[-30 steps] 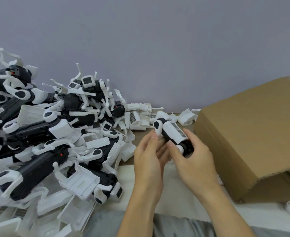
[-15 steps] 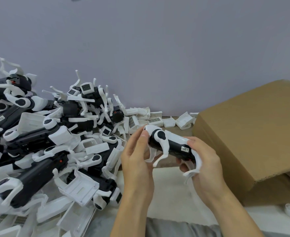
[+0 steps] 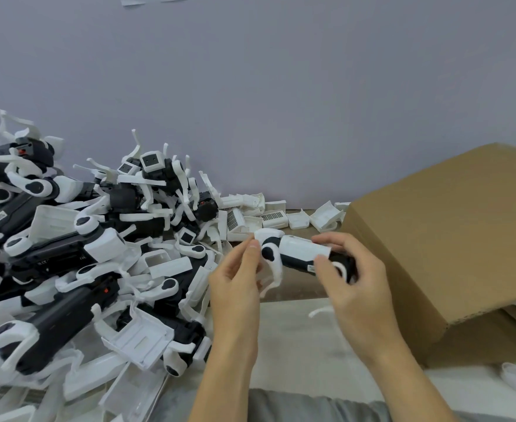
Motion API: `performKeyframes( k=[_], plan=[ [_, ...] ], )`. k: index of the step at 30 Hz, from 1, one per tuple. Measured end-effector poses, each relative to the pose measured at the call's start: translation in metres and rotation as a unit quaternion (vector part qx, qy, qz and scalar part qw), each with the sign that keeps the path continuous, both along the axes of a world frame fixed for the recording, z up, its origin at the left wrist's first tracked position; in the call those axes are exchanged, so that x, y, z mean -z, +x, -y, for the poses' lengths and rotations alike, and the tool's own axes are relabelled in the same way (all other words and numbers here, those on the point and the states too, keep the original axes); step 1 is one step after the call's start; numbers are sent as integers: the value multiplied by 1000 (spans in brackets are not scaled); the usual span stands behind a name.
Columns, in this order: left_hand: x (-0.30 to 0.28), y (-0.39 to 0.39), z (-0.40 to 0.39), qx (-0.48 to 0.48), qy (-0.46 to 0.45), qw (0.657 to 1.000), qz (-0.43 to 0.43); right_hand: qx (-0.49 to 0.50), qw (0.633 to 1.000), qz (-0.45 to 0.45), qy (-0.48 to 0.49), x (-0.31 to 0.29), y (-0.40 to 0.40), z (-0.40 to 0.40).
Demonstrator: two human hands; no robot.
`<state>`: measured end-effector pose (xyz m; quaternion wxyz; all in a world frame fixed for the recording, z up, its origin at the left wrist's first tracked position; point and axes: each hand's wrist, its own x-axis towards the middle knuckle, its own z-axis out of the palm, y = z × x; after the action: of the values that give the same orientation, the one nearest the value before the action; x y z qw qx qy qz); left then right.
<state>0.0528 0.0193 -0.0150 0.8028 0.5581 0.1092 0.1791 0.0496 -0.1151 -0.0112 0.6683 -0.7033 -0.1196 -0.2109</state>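
A black and white plastic device (image 3: pixel 296 252) is held between both hands above the work surface, lying roughly level. My right hand (image 3: pixel 354 278) grips its black right end with fingers and thumb curled round it. My left hand (image 3: pixel 235 278) pinches the white curved clip at its left end, thumb on top. A thin white strip (image 3: pixel 320 312) lies on the surface below the right hand.
A big heap of similar black and white devices (image 3: pixel 68 269) fills the left side. Loose white plastic covers (image 3: pixel 281 217) lie along the wall behind. A brown cardboard box (image 3: pixel 451 239) stands tilted at the right. Pale surface (image 3: pixel 296 345) lies under the hands.
The device has been turned in my hands and now lies level with its white shell up. A thin white strip that hung at my right hand now lies on the surface.
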Motion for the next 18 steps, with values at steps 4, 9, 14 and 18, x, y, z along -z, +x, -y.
performKeyframes(
  k=[4, 9, 14, 18],
  plan=[
    [-5, -3, 4, 41, -13, 999, -5, 43, 967, 122, -220, 2, -1, -7],
    [-5, -4, 2, 33, -84, 996, 0, 26, 936, 172, -305, 3, 0, -16],
    [-6, -6, 1, -29, -66, 997, 32, 20, 937, 110, -330, 3, -2, -15],
    [-4, -5, 4, -58, 37, 996, 52, 24, 938, 30, -345, 6, 0, -12]
  ],
)
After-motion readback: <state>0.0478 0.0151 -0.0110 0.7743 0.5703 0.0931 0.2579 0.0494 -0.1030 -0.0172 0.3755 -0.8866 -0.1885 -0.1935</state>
